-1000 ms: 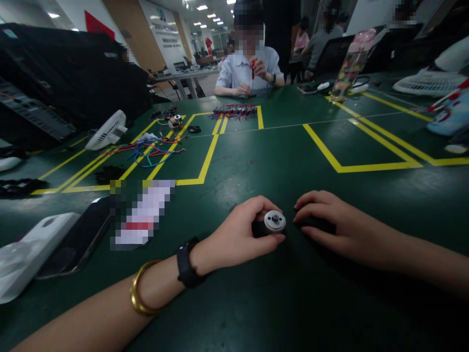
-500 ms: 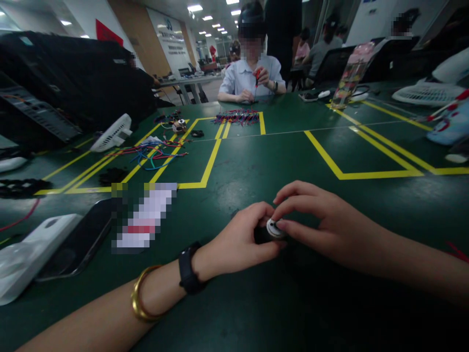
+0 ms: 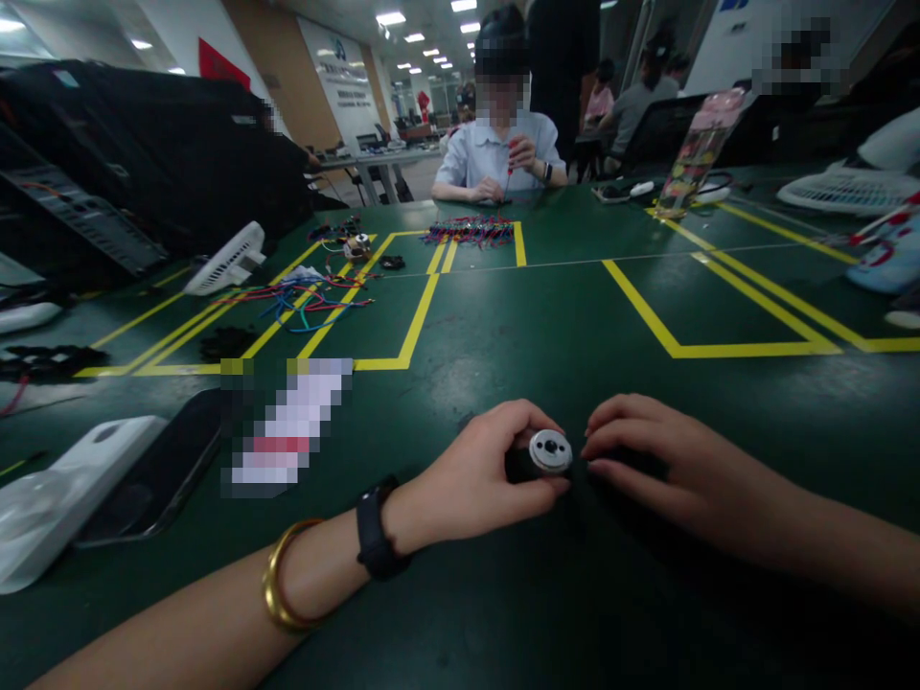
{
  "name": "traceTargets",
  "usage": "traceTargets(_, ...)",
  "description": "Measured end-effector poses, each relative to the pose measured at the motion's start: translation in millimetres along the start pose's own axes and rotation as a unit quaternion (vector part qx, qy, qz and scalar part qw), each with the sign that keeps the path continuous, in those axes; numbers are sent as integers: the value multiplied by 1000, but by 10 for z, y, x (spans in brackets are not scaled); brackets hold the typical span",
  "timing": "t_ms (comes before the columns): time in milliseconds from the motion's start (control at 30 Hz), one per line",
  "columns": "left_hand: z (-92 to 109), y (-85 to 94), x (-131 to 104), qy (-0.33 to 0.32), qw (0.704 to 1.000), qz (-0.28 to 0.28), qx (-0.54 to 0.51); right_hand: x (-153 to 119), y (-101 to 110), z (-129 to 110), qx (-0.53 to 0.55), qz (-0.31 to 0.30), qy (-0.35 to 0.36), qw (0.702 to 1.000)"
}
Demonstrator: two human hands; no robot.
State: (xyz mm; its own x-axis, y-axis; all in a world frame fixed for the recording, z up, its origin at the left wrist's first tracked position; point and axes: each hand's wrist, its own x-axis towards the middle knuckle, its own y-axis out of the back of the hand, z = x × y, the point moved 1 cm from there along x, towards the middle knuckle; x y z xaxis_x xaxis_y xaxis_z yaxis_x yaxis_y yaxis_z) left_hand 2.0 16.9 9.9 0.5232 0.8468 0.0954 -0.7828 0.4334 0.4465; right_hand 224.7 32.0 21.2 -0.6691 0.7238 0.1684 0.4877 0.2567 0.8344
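Observation:
A small motor-like cylinder stands with its silver end face up, showing a dark centre hole and smaller holes around it. My left hand is closed around its dark side, fingers behind and thumb in front. Most of the cylinder's body is hidden by that hand. Just to the right, my right hand is apart from the cylinder, fingers loosely bent and the thumb tip close to the index tip. I can see nothing between them.
On the green table lie a phone, a white device, a blurred-out card and coloured wires. Small fans and a bottle are farther off. A person opposite holds a red-handled screwdriver.
My right hand has drawn back to the right, off the cylinder's end face, which is now uncovered. My left hand keeps its hold. The view has shifted slightly.

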Motion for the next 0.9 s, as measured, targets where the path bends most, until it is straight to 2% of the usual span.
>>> traceTargets(167, 0, -6, 1, -6, 1000, 3, -15, -96, -111, 64, -28, -19, 11, 999)
traceTargets(433, 1, 3, -6, -2, 1000, -3, -25, -133, -78, 203, 85, 14, -53, 995)
traceTargets(667, 1, 9, -5, 0, 1000, -7, -27, -165, -121, 241, 47, -15, -20, 999)
traceTargets(900, 12, 17, -8, 1, 1000, -6, -12, -151, -133, 217, 33, -23, -25, 999)
